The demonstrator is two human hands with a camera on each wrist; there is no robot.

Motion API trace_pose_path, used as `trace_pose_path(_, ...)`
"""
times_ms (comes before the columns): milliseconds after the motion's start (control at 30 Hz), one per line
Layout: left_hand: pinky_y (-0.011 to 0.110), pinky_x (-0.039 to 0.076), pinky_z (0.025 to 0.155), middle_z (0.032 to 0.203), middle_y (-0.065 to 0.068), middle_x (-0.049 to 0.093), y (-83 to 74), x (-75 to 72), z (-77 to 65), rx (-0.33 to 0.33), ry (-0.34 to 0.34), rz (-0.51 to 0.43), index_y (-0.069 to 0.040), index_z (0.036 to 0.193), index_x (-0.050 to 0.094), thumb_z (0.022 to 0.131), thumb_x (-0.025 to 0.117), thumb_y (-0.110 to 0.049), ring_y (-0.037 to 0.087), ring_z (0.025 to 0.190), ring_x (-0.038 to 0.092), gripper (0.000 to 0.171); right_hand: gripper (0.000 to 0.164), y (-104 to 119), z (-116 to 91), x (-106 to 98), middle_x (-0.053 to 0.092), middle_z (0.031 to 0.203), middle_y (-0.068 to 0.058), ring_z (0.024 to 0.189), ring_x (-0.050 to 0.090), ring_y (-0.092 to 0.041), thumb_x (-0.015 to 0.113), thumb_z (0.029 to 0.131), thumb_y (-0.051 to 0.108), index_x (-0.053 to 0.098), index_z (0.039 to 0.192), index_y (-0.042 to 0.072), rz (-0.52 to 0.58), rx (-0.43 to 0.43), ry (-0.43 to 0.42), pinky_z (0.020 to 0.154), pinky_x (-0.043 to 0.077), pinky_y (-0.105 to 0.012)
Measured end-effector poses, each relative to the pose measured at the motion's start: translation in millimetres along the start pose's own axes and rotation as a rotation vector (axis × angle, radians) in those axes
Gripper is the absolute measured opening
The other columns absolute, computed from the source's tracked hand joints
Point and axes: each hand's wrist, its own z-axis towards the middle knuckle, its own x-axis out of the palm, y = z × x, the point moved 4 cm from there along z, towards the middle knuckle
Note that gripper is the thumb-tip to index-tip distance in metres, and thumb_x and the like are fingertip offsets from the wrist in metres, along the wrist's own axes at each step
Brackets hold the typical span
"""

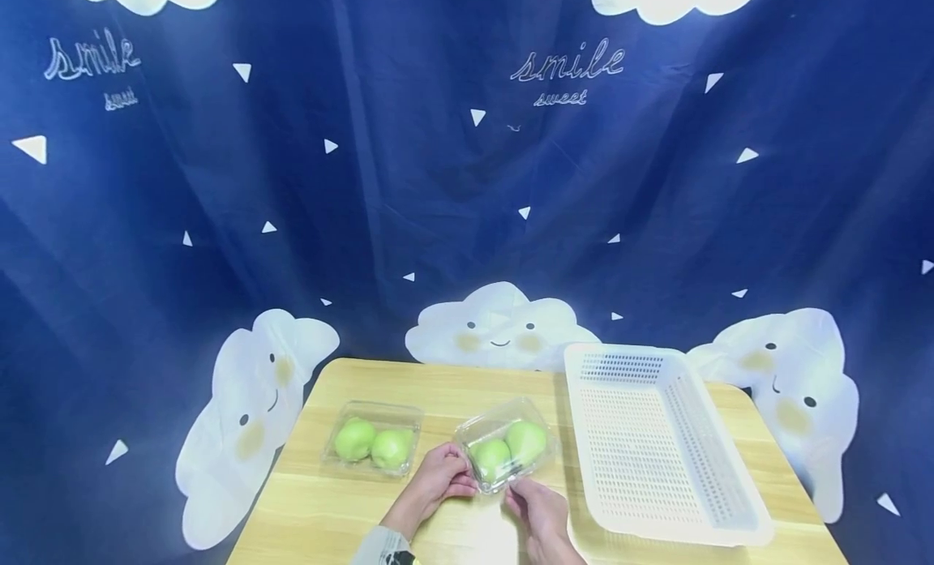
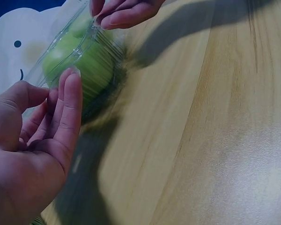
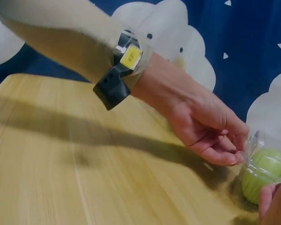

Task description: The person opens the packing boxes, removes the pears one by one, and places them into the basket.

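Note:
A clear plastic clamshell box [image 1: 503, 445] with two green apples [image 1: 526, 443] inside sits tilted between both hands. My left hand [image 1: 443, 477] pinches its near left edge between thumb and fingers, as the left wrist view also shows for the left hand [image 2: 42, 126]. At the near right corner, my right hand [image 1: 538, 510] pinches the rim with thumb and fingertips. Only a small part of the right hand [image 3: 277, 202] shows in the right wrist view. Farther left on the table lies a second clear plastic box [image 1: 409, 415], also holding two green apples [image 1: 355, 439].
A white perforated plastic basket [image 1: 739, 500] stands on the right of the wooden table [image 1: 292, 516], close to the right hand. Behind the table hangs a dark blue curtain [image 1: 438, 184] with clouds and triangles. A strapped camera [image 3: 113, 89] sits on the left wrist.

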Motion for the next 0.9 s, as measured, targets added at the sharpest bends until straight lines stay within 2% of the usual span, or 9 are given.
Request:
trace_pose_path(233, 0.031, 0.066, 0.069, 0.083, 0.006, 0.068, -2.8, 0.4, -0.7, 0.001, 0.012, 0.004, -0.007, 0.094, 0.055, 0.090, 0.062, 0.001, 0.015, 0.068, 0.071, 0.012, 0.035, -0.4, -0.3, 1.3, 0.078, 0.084, -0.007, 0.077, 0.077, -0.011, 0.070, 0.092, 0.003, 0.059, 0.121, -0.014, 0.099, 0.027, 0.007, 0.077, 0.063, -0.022)
trace_pose_path(467, 0.029, 0.065, 0.067, 0.082, 0.006, 0.069, -6.0, 2.9, -3.1, -0.006, 0.021, 0.014, -0.006, 0.095, 0.055, 0.089, 0.061, 0.002, 0.014, 0.067, 0.071, 0.012, 0.038, -6.6, 1.3, 3.3, 0.078, 0.085, -0.006, 0.077, 0.077, -0.009, 0.069, 0.093, 0.003, 0.059, 0.125, -0.014, 0.123, 0.036, -0.021, 0.077, 0.063, -0.022)
trace_pose_path(700, 0.029, 0.065, 0.068, 0.082, 0.007, 0.069, -5.7, 5.5, -7.5, -0.024, 0.018, 0.002, -0.006, 0.095, 0.054, 0.089, 0.064, 0.001, 0.014, 0.068, 0.071, 0.013, 0.037, -2.6, -0.7, 6.0, 0.078, 0.084, -0.006, 0.076, 0.076, -0.008, 0.069, 0.092, 0.002, 0.059, 0.124, -0.014, 0.140, 0.031, -0.031, 0.076, 0.063, -0.020)
trace_pose_path(900, 0.032, 0.066, 0.074, 0.088, 0.009, 0.070, -2.2, 4.8, -8.1, -0.033, 0.040, -0.033, -0.004, 0.099, 0.057, 0.093, 0.066, -0.001, 0.015, 0.073, 0.073, 0.011, 0.040, -1.4, 0.4, 7.1, 0.078, 0.084, -0.005, 0.075, 0.076, -0.008, 0.069, 0.092, 0.000, 0.056, 0.128, -0.015, 0.145, 0.017, -0.044, 0.075, 0.063, -0.020)
